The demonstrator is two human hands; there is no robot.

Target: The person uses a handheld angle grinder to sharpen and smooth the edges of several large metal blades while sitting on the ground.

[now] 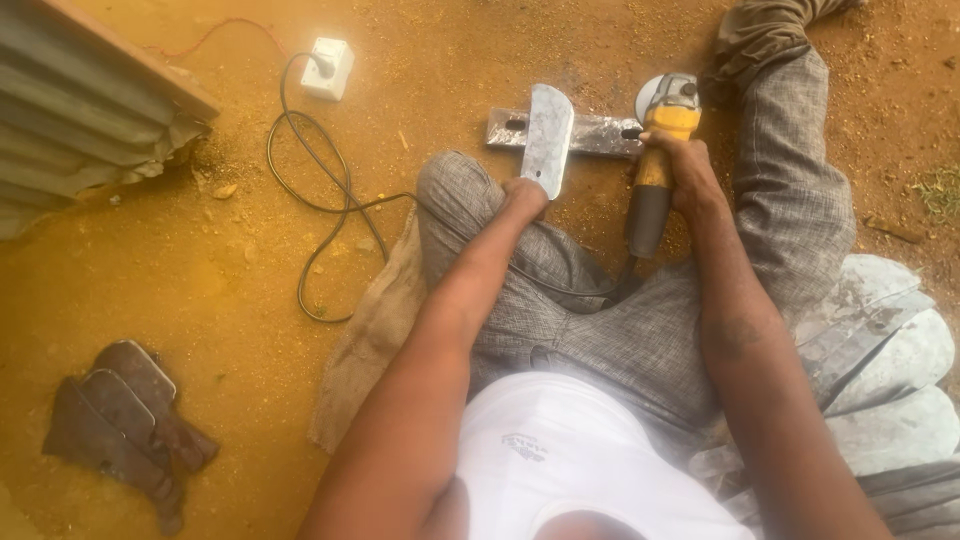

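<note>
From the head camera, the person sits on the dirt ground (150,250) with legs spread. The left hand (524,194) is closed around the near end of a broad metal blade (548,140), which stands up across a flat steel bar (590,134) lying on the ground further off. The right hand (678,165) is wrapped tight around a yellow angle grinder (660,150), its disc just right of the blade and close over the bar. The grinder's black cord (320,200) loops left to a white socket box (328,68). More dark blades (125,420) lie near left. With bare hands so close to the disc, a slip or kick could probably cut fingers; the cord near the left knee might snag.
</note>
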